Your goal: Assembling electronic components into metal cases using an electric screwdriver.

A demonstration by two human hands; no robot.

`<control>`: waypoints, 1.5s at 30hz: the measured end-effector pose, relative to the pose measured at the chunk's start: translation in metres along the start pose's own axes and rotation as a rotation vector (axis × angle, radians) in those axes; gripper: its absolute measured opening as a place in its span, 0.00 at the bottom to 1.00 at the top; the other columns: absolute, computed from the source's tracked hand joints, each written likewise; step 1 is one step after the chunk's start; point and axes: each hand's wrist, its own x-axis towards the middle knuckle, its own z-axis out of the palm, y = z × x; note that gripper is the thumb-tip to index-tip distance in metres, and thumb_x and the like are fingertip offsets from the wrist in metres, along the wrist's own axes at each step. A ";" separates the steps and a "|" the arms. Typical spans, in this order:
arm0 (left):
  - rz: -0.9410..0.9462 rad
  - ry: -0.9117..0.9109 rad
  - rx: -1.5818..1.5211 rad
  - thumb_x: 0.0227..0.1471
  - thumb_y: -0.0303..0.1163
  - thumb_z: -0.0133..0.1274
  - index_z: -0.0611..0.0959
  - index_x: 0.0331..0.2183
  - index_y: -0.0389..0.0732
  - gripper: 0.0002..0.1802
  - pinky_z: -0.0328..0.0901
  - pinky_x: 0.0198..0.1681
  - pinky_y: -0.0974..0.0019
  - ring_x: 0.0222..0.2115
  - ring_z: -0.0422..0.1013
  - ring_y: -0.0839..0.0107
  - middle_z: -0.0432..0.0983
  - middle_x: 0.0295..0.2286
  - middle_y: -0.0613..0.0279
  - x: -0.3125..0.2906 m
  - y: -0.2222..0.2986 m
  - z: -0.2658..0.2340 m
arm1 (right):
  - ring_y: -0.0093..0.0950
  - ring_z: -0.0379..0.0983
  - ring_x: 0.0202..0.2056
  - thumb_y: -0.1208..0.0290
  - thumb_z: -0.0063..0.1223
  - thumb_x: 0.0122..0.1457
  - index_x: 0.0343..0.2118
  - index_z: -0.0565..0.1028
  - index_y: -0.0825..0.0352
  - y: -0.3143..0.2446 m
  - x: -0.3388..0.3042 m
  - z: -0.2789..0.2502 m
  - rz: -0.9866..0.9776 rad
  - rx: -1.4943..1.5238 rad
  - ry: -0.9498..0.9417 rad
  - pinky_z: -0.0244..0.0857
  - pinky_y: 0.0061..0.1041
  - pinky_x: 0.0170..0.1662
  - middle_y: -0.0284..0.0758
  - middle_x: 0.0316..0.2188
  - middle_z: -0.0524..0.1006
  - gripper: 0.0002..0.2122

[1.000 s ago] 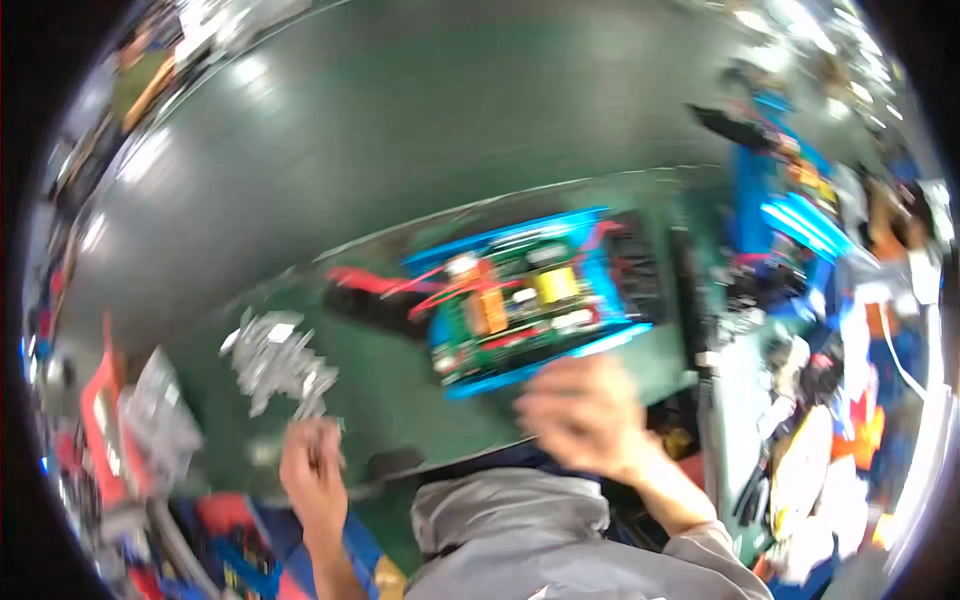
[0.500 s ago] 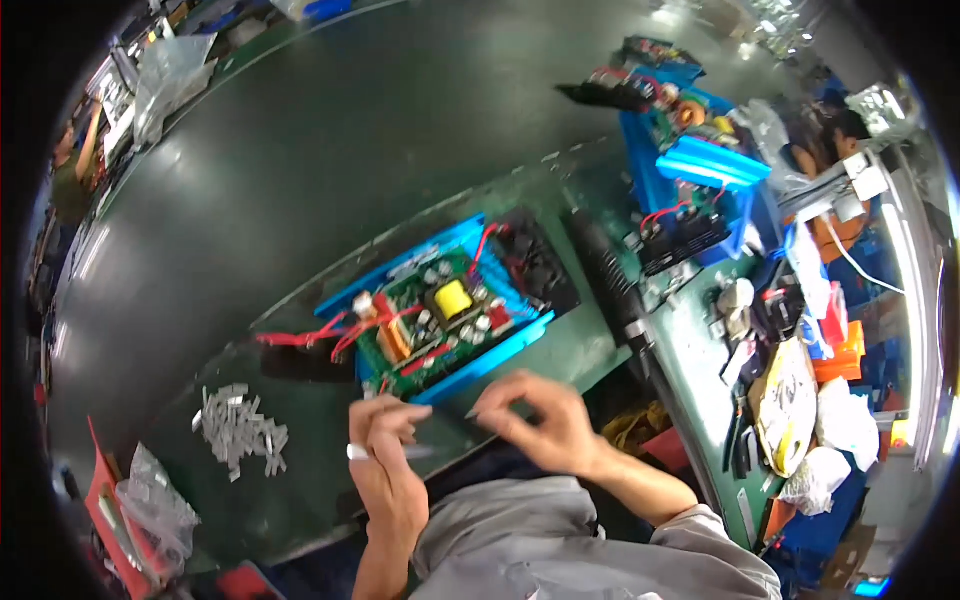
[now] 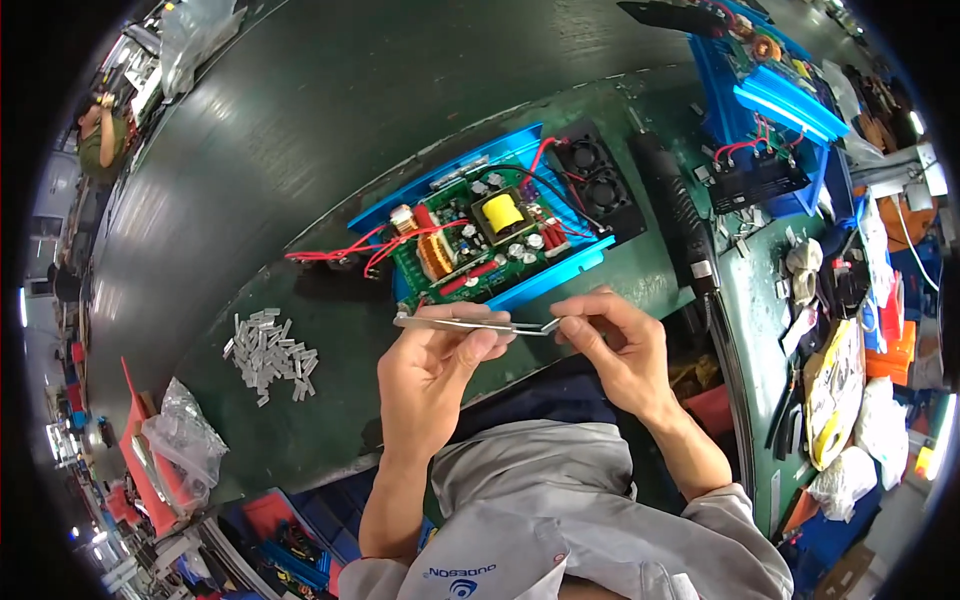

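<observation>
A thin, bright, polished metal strip at the frame's centre glints. Above it, the blue plastic-looking tray is smooth with a slight sheen, and the green circuit board in it looks matt. The dark green bench surface is dull and scuffed. At lower left, crinkled clear plastic bags shine; nearby small grey metal pieces gleam.
</observation>
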 end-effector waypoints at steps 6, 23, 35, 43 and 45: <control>0.126 0.094 0.363 0.56 0.18 0.56 0.79 0.37 0.30 0.05 0.74 0.37 0.68 0.31 0.78 0.70 0.79 0.33 0.54 -0.007 -0.004 -0.005 | 0.28 0.77 0.36 0.76 0.57 0.61 0.41 0.81 0.68 -0.005 -0.002 0.000 -0.183 -0.098 -0.029 0.70 0.27 0.40 0.37 0.34 0.80 0.07; 0.477 0.198 0.892 0.66 0.32 0.49 0.77 0.44 0.30 0.13 0.73 0.40 0.67 0.35 0.77 0.69 0.78 0.35 0.53 0.024 -0.024 -0.025 | 0.44 0.66 0.52 0.73 0.59 0.53 0.55 0.70 0.67 0.015 0.030 -0.089 -0.392 -1.050 0.807 0.62 0.40 0.54 0.45 0.51 0.68 0.24; 0.652 0.222 1.012 0.60 0.35 0.58 0.81 0.36 0.29 0.15 0.73 0.37 0.62 0.31 0.78 0.60 0.82 0.32 0.49 0.013 -0.009 0.001 | 0.46 0.72 0.45 0.70 0.60 0.56 0.63 0.62 0.63 0.027 -0.060 -0.045 -0.041 -0.499 0.444 0.70 0.38 0.47 0.48 0.48 0.67 0.31; 0.576 0.169 1.045 0.61 0.26 0.55 0.80 0.42 0.32 0.09 0.72 0.40 0.67 0.37 0.77 0.70 0.80 0.38 0.54 0.037 -0.036 -0.012 | 0.19 0.74 0.35 0.64 0.64 0.56 0.49 0.73 0.65 0.051 -0.126 -0.055 0.501 0.252 0.110 0.67 0.22 0.36 0.30 0.32 0.77 0.20; 0.635 0.087 0.918 0.60 0.24 0.56 0.80 0.41 0.31 0.08 0.72 0.38 0.70 0.35 0.77 0.72 0.79 0.36 0.57 0.048 -0.043 -0.004 | 0.19 0.68 0.29 0.71 0.66 0.53 0.44 0.72 0.67 0.057 -0.132 -0.041 0.383 0.165 0.188 0.63 0.22 0.34 0.28 0.25 0.70 0.17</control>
